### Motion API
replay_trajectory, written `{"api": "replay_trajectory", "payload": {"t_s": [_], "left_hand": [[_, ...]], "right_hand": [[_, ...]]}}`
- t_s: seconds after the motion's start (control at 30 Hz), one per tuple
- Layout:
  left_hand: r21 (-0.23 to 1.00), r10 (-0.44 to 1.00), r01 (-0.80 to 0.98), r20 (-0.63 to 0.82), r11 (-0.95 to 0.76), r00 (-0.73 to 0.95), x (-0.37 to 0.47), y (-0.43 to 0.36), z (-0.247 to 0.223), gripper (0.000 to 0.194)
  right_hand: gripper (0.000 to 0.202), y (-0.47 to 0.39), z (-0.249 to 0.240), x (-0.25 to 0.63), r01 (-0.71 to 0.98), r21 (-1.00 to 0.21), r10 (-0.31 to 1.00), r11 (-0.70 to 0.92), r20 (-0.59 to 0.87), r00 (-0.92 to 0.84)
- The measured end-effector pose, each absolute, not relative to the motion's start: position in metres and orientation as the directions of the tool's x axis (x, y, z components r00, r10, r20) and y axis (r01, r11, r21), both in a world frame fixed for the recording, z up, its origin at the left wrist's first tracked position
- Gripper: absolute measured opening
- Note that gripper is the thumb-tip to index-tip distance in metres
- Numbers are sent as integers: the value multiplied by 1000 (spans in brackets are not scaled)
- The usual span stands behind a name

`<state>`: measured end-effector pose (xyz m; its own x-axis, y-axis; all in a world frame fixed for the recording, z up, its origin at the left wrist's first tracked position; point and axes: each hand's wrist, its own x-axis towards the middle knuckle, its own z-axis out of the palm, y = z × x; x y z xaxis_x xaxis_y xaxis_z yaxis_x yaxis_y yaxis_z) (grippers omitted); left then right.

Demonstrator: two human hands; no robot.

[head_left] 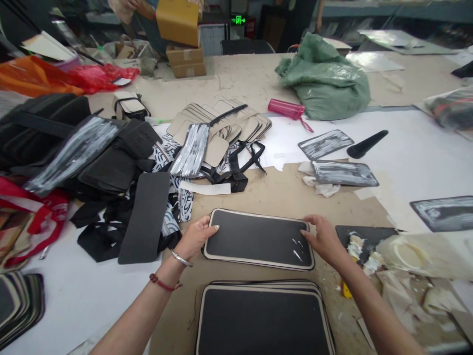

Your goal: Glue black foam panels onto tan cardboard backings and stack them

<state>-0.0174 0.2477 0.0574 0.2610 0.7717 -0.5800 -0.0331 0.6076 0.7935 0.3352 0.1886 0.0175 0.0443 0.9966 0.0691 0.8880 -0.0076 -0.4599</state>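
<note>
My left hand (pixel 196 236) grips the left end of a black rounded panel with a beige border (pixel 254 236), thumb on top. At its right end my right hand (pixel 323 237) pinches the edge, thumb on the upper face. A few white glue-like smears mark that panel near the right thumb. Closer to me lies a stack of similar beige-edged black panels (pixel 262 320). Left of my left hand, a plain dark grey strip (pixel 144 217) rests on black straps and patterned fabric.
White-smeared panels (pixel 345 172) lie at the right, near a black tapered tool (pixel 367 144). A glue-crusted container (pixel 410 256) stands beside my right forearm. Beige board pieces (pixel 221 123), a green sack (pixel 325 79) and a pink pouch (pixel 286 108) sit farther back. Black bags (pixel 107 167) pile up left.
</note>
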Motion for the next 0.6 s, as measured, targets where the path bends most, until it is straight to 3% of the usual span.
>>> {"api": "replay_trajectory", "payload": {"t_s": [0.07, 0.17, 0.27, 0.4, 0.6], "left_hand": [[776, 758, -58, -593, 628, 273, -16, 247, 59, 44], [844, 825, -3, -523, 536, 215, -12, 242, 64, 46], [920, 927, 200, -361, 336, 105, -9, 230, 72, 41], [886, 992, 446, -120, 125, -39, -5, 202, 87, 34], [805, 978, 556, 188, -209, 95, -2, 162, 108, 25]], "right_hand": [[21, 189, 19, 333, 893, -450, 996, -32, 58, 65], [19, 188, 24, 330, 905, -423, 997, -40, 48, 67], [14, 183, 31, 328, 906, -423, 996, 2, 81, 36], [5, 169, 39, 328, 905, -424, 990, 38, 142, 25], [5, 156, 40, 333, 907, -419, 989, 50, 150, 14]]}}
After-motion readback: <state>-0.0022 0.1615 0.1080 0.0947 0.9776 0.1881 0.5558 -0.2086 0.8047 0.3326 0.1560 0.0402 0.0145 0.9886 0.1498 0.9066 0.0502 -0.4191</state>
